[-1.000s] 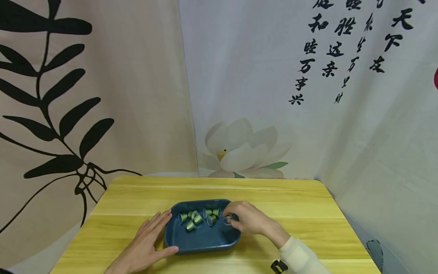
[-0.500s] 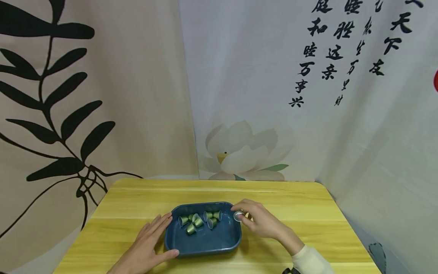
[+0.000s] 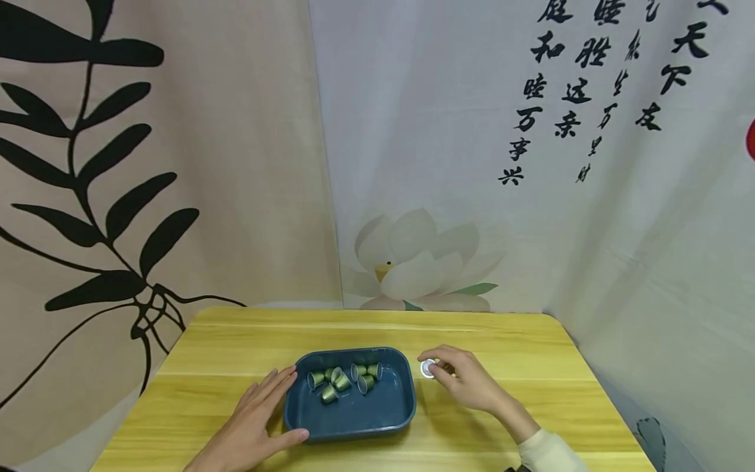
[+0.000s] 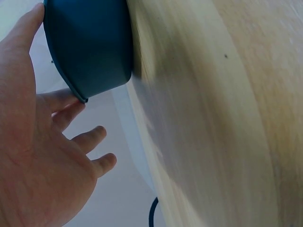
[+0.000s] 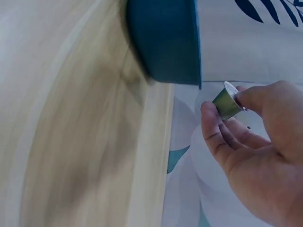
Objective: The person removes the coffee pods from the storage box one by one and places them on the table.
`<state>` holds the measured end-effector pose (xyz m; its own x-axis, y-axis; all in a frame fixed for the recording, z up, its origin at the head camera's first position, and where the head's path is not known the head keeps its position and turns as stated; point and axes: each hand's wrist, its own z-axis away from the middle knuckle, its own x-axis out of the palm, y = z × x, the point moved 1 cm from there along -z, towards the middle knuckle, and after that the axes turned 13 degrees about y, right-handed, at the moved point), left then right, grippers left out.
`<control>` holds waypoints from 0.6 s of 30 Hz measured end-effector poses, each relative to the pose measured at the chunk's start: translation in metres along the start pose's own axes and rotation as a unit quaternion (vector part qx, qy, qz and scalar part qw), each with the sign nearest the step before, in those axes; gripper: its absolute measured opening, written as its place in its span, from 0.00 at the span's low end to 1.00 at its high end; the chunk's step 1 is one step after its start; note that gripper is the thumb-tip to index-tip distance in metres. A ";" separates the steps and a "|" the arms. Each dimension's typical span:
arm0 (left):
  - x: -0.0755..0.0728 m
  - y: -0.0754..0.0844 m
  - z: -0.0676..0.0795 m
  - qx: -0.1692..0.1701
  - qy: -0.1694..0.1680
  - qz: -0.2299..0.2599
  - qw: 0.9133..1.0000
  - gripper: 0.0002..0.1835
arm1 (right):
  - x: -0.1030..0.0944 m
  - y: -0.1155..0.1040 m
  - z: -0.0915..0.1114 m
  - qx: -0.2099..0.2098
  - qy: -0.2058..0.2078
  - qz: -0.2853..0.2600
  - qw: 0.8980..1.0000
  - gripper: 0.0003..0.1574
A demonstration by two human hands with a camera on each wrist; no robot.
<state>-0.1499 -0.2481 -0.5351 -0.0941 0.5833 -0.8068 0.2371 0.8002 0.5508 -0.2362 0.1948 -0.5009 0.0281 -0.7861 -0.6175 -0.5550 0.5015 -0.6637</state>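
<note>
A dark blue rectangular tray point(image 3: 354, 419) stands on the table, with several green coffee capsules point(image 3: 329, 393) grouped toward its back. My left hand point(image 3: 250, 419) rests at the tray's left end, fingers fairly straight. In the left wrist view, thumb and fingertips touch the rim of the tray point(image 4: 90, 42). Off the tray's right end, my right hand point(image 3: 472, 387) pinches one coffee capsule point(image 3: 427, 369) between thumb and fingers, its silver lid toward the head camera. The right wrist view shows this capsule's green side point(image 5: 224, 106), held up beside the tray's outer wall point(image 5: 165, 42).
The yellow wooden table point(image 3: 507, 347) extends on all sides of the tray. Behind it hangs a curtain point(image 3: 436, 164) printed with a pale flower and black characters. Dark printed leaves mark the left curtain point(image 3: 253, 164).
My right hand has lifted a coffee capsule from the tray's right side and carried it rightward past the rim. The left hand has stayed on the tray.
</note>
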 end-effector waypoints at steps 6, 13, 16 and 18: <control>0.000 0.001 0.000 0.004 0.003 -0.006 1.000 0.60 | -0.006 0.010 0.007 0.048 -0.013 -0.028 0.998 0.18; 0.001 0.002 0.000 0.011 0.007 -0.017 1.000 0.60 | -0.006 0.021 0.011 0.082 -0.030 -0.021 0.996 0.22; 0.001 0.001 -0.001 0.011 0.006 -0.014 1.000 0.60 | -0.005 0.027 0.012 0.083 -0.031 -0.013 0.996 0.22; 0.001 0.001 -0.001 0.010 0.006 -0.012 1.000 0.59 | -0.003 0.031 0.013 0.086 -0.032 -0.013 0.996 0.23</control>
<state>-0.1503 -0.2470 -0.5350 -0.1107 0.5662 -0.8168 0.2533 0.8108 0.5277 -0.2424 0.2173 -0.5247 0.0970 -0.7776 -0.6213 -0.4038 0.5398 -0.7386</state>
